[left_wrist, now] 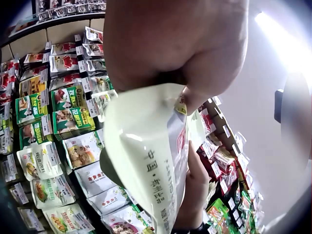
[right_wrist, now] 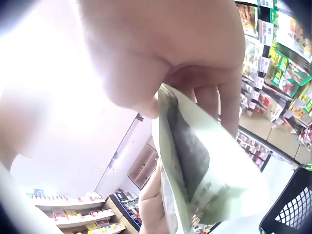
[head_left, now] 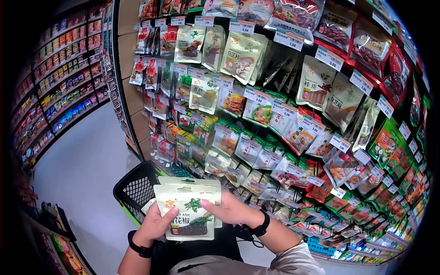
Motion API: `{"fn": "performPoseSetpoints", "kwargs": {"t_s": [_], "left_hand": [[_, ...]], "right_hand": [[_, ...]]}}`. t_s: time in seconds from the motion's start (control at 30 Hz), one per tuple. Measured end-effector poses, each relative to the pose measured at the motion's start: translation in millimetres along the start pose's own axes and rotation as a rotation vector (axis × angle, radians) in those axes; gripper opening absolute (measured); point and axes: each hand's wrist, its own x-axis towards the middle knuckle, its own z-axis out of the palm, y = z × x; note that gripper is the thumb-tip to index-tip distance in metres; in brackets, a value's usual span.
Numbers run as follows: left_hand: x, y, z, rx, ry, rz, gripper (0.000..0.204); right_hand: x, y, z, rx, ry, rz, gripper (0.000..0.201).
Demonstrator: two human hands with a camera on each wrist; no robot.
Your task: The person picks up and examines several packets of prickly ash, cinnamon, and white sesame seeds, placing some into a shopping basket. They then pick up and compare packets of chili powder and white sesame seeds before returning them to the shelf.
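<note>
While my left hand (head_left: 158, 224) and right hand (head_left: 229, 210) pinch the prickly-ash pouch (head_left: 190, 229) between thumbs and fingers near the shopping basket (head_left: 137, 184), a second pouch (head_left: 206, 182) sits behind it (only its edges show); should my grip slacken, that one could slide to the floor (head_left: 85, 146).

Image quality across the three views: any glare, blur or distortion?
Head: dark vignette, shelving at left bowed, large uncovered print on the held packets readable; left wrist: bright light streak upper right, left hand shadowed, pale blurred shape at right edge; right wrist: upper left blown out, packet print soft and washed out.
</note>
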Motion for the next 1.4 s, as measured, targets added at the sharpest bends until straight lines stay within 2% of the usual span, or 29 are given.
{"fn": "performPoseSetpoints", "kwargs": {"t_s": [0.1,0.2,0.23,0.33,0.4,0.43,0.5,0.53,0.6,0.63,0.67,0.73,0.8,0.87,0.9,0.93,1.03,1.07,1.13,1.17,1.27,1.3,1.33,1.37,1.4], "left_hand": [[1,0,0,-0.051,-0.003,0.003,0.044],[0,-1,-1,-0.169,0.015,0.034,0.045],[-1,0,0,-0.189,0.024,0.058,0.045],[-5,-1,-1,-0.319,0.063,0.107,0.044],[-10,-3,-8,-0.388,0.098,0.118,0.043],[-9,12,0,-0.386,0.136,0.159,0.04],[-21,3,-23,-0.363,0.144,0.159,0.038],[-27,0,-33,-0.349,0.143,0.153,0.037],[-33,2,-38,-0.37,0.18,0.168,0.037],[-37,2,-40,-0.38,0.199,0.171,0.037],[-41,2,-43,-0.391,0.222,0.177,0.037],[-46,0,-48,-0.379,0.23,0.173,0.038],[-50,-5,-51,-0.341,0.253,0.186,0.038],[-57,-8,-57,-0.322,0.266,0.184,0.038],[-60,-8,-59,-0.32,0.275,0.182,0.038],[-62,-9,-62,-0.32,0.282,0.181,0.038],[-67,-10,-70,-0.366,0.301,0.168,0.038],[-67,-8,-70,-0.37,0.306,0.171,0.038],[-67,-6,-68,-0.381,0.318,0.174,0.038],[-68,-6,-68,-0.367,0.315,0.169,0.038],[-69,-12,-70,-0.339,0.303,0.159,0.038],[-72,-17,-71,-0.343,0.287,0.131,0.038],[-72,-20,-74,-0.341,0.271,0.12,0.038],[-73,-22,-73,-0.333,0.294,0.118,0.039],[-75,-20,-70,-0.33,0.298,0.123,0.039]], "right_hand": [[1,-21,-9,0.219,0.043,-0.014,0.049],[9,-35,-22,0.138,-0.027,-0.003,0.051],[11,-38,-23,0.197,-0.022,-0.002,0.052],[16,-41,-31,0.043,0.011,-0.042,0.05],[18,-47,-48,-0.234,0.232,-0.147,0.045],[22,-56,-64,-0.2,0.372,-0.17,0.041],[33,-83,-113,-0.373,0.702,-0.205,0.038],[42,-90,-147,-0.478,0.805,-0.191,0.038],[59,-96,-216,-0.613,0.877,-0.15,0.035],[67,-104,-239,-0.651,0.938,-0.061,0.036],[77,-98,-274,-0.816,1.037,0.026,0.038],[94,-85,-331,-0.719,1.053,0.09,0.037],[94,-117,-320,-0.983,1.024,0.274,0.033],[91,-120,-345,-1.213,1.014,0.403,0.033],[85,-127,-341,-1.265,1.087,0.405,0.038],[82,-131,-347,-1.287,1.078,0.485,0.041],[79,-130,-367,-1.468,0.953,0.617,0.035],[76,-127,-375,-1.466,0.969,0.554,0.034],[75,-138,-356,-1.464,0.992,0.428,0.034],[77,-136,-364,-1.313,1.02,0.419,0.03],[76,-158,-319,-1.017,1.066,0.214,0.031],[74,-147,-332,-0.932,1.095,0.183,0.032],[76,-136,-345,-1.069,1.075,0.101,0.034],[71,-123,-357,-0.862,1.056,0.076,0.033],[71,-123,-346,-0.657,1.031,0.051,0.033]]}}
